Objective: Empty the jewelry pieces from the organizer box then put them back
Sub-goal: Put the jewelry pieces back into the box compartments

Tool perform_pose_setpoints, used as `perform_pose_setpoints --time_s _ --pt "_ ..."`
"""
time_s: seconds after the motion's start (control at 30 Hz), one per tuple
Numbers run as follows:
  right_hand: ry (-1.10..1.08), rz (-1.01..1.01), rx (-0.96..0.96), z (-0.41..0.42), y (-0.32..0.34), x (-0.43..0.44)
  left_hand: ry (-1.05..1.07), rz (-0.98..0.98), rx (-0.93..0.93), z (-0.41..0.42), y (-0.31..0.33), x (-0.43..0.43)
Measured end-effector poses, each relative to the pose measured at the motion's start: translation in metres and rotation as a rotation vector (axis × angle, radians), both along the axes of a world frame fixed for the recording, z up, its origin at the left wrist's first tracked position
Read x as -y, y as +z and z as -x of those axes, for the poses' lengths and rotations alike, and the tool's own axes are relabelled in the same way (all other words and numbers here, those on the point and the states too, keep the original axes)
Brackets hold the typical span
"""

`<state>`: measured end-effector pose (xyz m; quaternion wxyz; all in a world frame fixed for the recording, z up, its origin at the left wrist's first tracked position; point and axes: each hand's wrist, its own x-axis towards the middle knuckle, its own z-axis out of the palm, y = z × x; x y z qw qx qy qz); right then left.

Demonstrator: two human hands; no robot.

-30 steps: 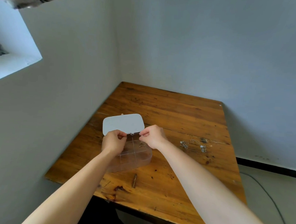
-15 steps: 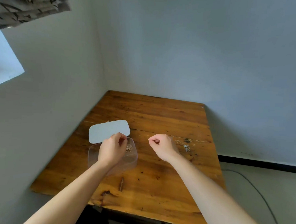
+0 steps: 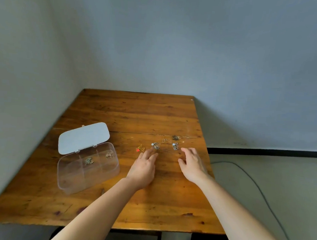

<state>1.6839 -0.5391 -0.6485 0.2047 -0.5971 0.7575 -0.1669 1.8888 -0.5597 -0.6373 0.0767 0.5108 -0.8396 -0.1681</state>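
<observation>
Two empty hands [image 3: 168, 166] near loose jewelry [image 3: 155, 146]; open organizer box [image 3: 89, 168] left.

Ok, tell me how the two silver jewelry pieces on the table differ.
The left silver piece lies just beyond the left hand; the right silver piece lies beyond the right hand. The left one sits next to a red-and-gold piece; the right one does not. Both are small tangles, each with a pale bead.

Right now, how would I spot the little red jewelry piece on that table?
Start at the clear organizer box on the wooden table, then look right. Of the loose pieces in a row, the red-and-gold piece lies nearest the box; its neighbours are silvery.
</observation>
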Motion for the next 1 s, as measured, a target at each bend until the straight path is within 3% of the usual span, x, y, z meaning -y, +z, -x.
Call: perform_pose_setpoints --time_s 0.37,0.57,0.83,1.0 --pt "0.296 -0.072 -0.273 0.003 -0.009 0.036 0.060 -0.045 0.371 0.046 -0.014 0.031" --pt "0.321 0.193 -0.316 0.007 -0.025 0.032 -0.020 0.160 0.385 0.038 -0.022 0.017" --pt "0.136 0.395 -0.092 -0.004 -0.024 0.004 -0.147 0.308 0.344 0.011 -0.021 -0.016" --pt "0.051 0.321 0.056 -0.005 -0.018 -0.015 -0.130 0.248 0.199 -0.003 -0.016 -0.027"
